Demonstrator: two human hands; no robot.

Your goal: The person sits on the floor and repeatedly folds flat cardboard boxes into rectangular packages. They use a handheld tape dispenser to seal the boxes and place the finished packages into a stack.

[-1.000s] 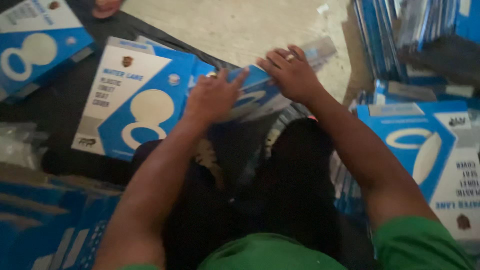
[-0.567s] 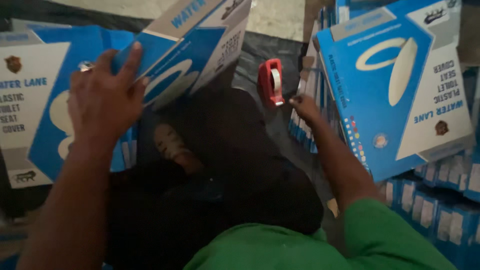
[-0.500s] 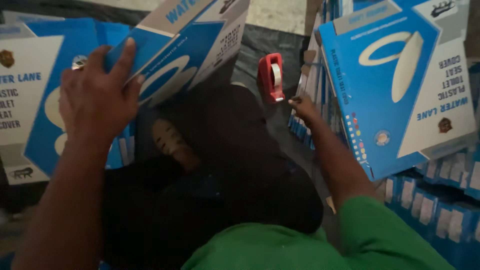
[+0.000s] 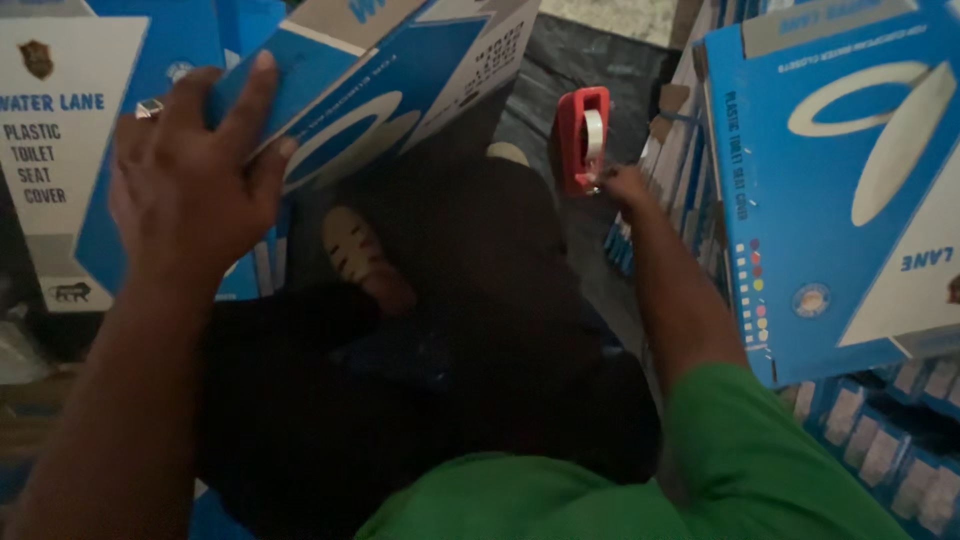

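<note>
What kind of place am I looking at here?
Likely a packing or storage area, worked from the floor: flat blue-and-white cartons stacked all around, one carton under the left hand, a red tape dispenser at the right hand.

right hand (image 4: 622,185): now gripping red tape dispenser (image 4: 583,138) | left hand (image 4: 190,175): lifted folded box (image 4: 370,85) upright
</note>
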